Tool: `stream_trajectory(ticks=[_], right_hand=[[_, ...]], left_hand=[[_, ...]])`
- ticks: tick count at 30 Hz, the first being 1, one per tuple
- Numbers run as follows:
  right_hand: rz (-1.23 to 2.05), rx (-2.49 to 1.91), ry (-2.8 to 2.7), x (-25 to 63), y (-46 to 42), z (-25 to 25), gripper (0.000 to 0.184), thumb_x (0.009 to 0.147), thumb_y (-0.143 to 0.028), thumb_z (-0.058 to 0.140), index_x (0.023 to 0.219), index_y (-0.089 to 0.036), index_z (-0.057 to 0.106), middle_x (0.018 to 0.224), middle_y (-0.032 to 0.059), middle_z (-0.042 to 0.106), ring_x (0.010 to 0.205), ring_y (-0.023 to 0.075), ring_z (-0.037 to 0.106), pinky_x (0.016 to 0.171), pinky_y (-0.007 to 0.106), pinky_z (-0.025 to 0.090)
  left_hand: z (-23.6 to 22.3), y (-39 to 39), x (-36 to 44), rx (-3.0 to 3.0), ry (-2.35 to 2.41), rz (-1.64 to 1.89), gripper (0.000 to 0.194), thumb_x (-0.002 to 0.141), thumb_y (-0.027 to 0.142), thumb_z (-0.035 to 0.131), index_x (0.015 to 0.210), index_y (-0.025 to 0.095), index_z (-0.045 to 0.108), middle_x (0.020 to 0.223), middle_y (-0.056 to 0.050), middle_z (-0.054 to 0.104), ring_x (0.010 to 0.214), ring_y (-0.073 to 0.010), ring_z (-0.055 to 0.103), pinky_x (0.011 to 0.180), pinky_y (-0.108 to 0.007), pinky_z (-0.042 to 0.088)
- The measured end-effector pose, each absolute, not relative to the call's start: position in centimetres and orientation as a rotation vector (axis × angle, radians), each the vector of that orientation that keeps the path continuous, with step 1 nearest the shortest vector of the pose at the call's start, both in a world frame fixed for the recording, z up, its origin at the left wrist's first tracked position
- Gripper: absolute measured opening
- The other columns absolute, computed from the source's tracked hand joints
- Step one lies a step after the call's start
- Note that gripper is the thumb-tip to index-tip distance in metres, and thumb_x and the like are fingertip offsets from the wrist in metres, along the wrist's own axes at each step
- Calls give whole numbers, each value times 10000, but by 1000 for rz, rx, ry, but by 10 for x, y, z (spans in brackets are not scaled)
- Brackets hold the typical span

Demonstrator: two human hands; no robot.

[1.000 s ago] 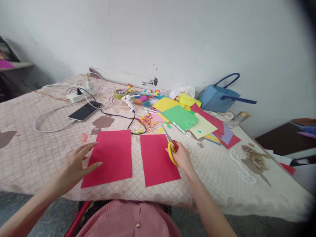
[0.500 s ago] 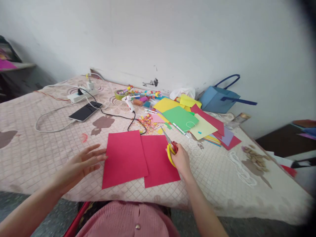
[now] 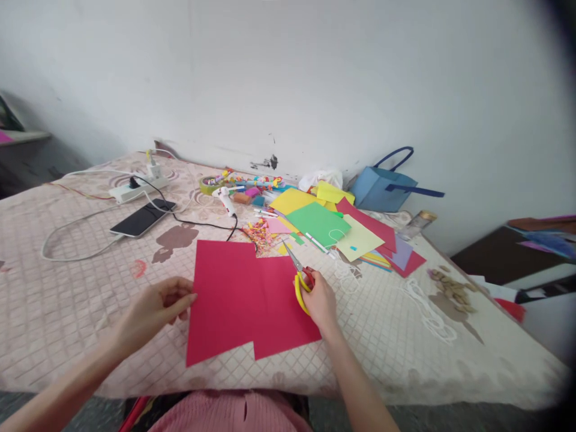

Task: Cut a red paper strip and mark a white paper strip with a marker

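Observation:
My left hand [image 3: 166, 303] pinches the left edge of a red sheet of paper [image 3: 222, 300], thumb on top and fingers curled. That sheet lies flat and meets or slightly overlaps a second red sheet [image 3: 279, 309] on its right; the seam between them is hard to make out. My right hand [image 3: 323, 303] is closed around yellow-and-red scissors [image 3: 302, 289] over the second sheet's right side. Their blades point away from me, toward the scraps, and look nearly closed.
A glue gun [image 3: 225, 201], small colourful scraps [image 3: 261, 234] and coloured sheets [image 3: 317, 222] lie beyond. On the left are a phone [image 3: 143, 218] and a power strip [image 3: 139, 189] with cables. White string [image 3: 429, 312], a glass jar [image 3: 417, 225] and a blue bag [image 3: 382, 189] are rightward.
The left red sheet has slid right until it meets the other one, closing the gap. My left hand has followed and its fingers have closed at the edge. The scissors stay in my right hand.

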State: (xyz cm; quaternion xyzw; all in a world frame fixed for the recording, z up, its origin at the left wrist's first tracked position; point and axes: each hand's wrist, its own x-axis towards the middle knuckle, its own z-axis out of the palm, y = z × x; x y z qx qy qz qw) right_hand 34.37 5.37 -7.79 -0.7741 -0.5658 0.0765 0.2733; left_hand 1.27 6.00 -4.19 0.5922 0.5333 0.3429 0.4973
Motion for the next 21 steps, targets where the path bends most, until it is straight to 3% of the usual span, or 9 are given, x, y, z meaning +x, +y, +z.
stream_trajectory(ticks=[4, 7, 13, 16, 18, 21], right_hand=[[206, -2064, -1501, 342, 54, -79, 263, 812, -367, 543, 981, -173, 597, 890, 77, 686, 825, 232, 650, 678, 295, 434], [212, -2042, -1492, 341, 53, -79, 278, 813, -348, 544, 1025, -176, 596, 915, 80, 688, 844, 236, 652, 694, 301, 448], [198, -1948, -1492, 338, 51, -82, 292, 817, -311, 534, 1064, -164, 586, 1034, 109, 673, 983, 254, 630, 810, 326, 462], [224, -1931, -1483, 337, 50, -83, 275, 822, -306, 519, 1051, -168, 583, 1039, 111, 666, 979, 260, 625, 818, 345, 465], [260, -1924, -1466, 336, 48, -83, 263, 825, -305, 512, 1043, -174, 581, 1022, 105, 667, 962, 260, 627, 805, 349, 469], [278, -1945, -1458, 335, 47, -81, 242, 828, -294, 505, 1025, -175, 581, 985, 102, 670, 946, 268, 625, 798, 359, 467]], left_hand=[[3, 97, 9, 1569, 1328, 1043, 265, 688, 364, 663, 841, 162, 584, 654, 19, 621, 487, -82, 513, 422, -170, 366], [34, 143, 26, 1634, 1305, 1140, 258, 711, 338, 623, 866, 138, 570, 575, 34, 572, 478, -76, 507, 459, -172, 393], [63, 256, 111, 1860, 1334, 984, 192, 784, 237, 605, 925, 107, 621, 648, -5, 606, 582, -120, 590, 522, -200, 448], [77, 297, 159, 1993, 1380, 842, 233, 854, 281, 604, 1010, 108, 612, 926, -53, 640, 815, -175, 627, 702, -297, 522], [89, 316, 187, 2063, 1385, 733, 304, 905, 318, 551, 1147, 133, 551, 1131, -84, 579, 959, -199, 598, 805, -386, 524], [104, 337, 219, 2141, 1387, 624, 321, 906, 317, 550, 1174, 141, 539, 1171, -91, 562, 995, -209, 587, 829, -403, 516]])
